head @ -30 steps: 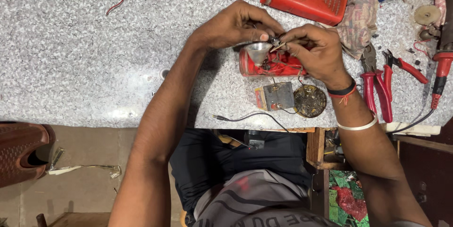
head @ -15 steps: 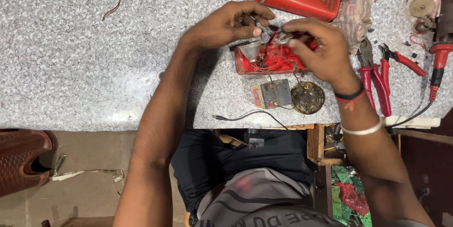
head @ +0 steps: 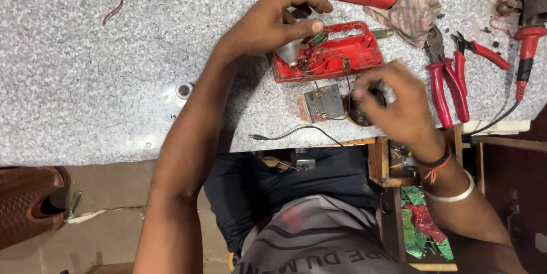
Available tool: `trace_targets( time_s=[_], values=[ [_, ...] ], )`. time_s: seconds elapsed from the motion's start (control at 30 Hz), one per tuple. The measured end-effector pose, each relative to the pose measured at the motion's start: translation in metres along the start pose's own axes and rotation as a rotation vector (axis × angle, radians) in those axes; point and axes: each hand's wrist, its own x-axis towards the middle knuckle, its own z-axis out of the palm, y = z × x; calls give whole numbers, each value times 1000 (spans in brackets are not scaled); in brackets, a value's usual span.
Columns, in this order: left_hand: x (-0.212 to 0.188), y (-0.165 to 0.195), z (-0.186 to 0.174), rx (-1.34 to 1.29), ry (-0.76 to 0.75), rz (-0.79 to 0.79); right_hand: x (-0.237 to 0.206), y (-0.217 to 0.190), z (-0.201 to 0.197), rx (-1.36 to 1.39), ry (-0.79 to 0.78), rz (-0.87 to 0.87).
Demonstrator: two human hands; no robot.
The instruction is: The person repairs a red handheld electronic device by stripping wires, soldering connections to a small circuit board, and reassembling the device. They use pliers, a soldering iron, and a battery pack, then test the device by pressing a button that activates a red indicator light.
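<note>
Housing: open red plastic shell [head: 336, 57], wires inside, lying on the speckled stone worktop [head: 85, 80].
Left hand [head: 279, 20]: fingers pinched on a small green circuit piece [head: 320, 37] above the shell.
Right hand [head: 399, 103]: blurred, fingers curled over a round dark disc [head: 360, 110]; grip unclear.
Nearby: red-handled pliers [head: 441, 83], square metal block [head: 322, 103].

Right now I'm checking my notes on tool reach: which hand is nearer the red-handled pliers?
Right. The right hand hovers just beside the red-handled pliers, near their handles. The left hand is farther off, over the open red casing.
</note>
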Motion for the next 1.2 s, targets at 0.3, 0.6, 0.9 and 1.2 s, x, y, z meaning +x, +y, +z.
trace_targets(
  time_s=[0.3,0.6,0.9,1.2],
  values=[
    [5,23,14,111,-254,218,-23,-45,64,35,32,40],
    [3,17,13,225,-96,260,-8,-29,69,-148,131,15],
    [-6,-5,5,-55,-101,274,41,-9,-32,-88,-236,-297],
    [-9,-9,-2,-109,-87,7,96,1,-45,-202,-415,-274]
  ],
)
